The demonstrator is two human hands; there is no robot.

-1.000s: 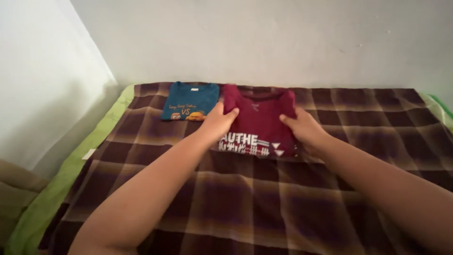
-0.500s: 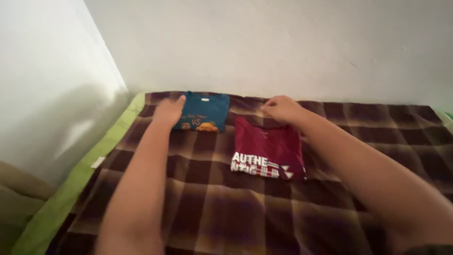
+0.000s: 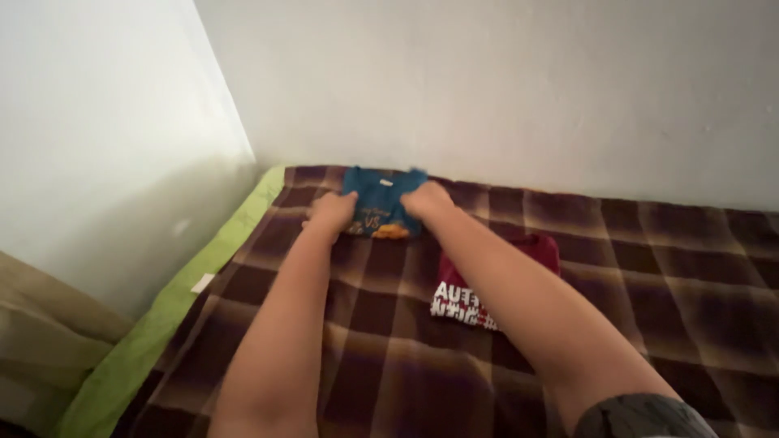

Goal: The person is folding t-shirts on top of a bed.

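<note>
Both hands on the folded blue shirt [image 3: 376, 207]

My left hand [image 3: 331, 212] and right hand [image 3: 425, 199] grip its sides, fingers closed on cloth; a lopsided lift could undo its folds.

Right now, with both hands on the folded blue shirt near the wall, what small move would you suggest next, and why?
Probably lift the blue shirt straight up: the left hand and right hand grip its opposite edges, so it should stay folded. The maroon shirt lies beside it on the plaid blanket.

Home bedroom, plaid-covered bed [image 3: 649, 268], bare walls [image 3: 487, 81]
</note>
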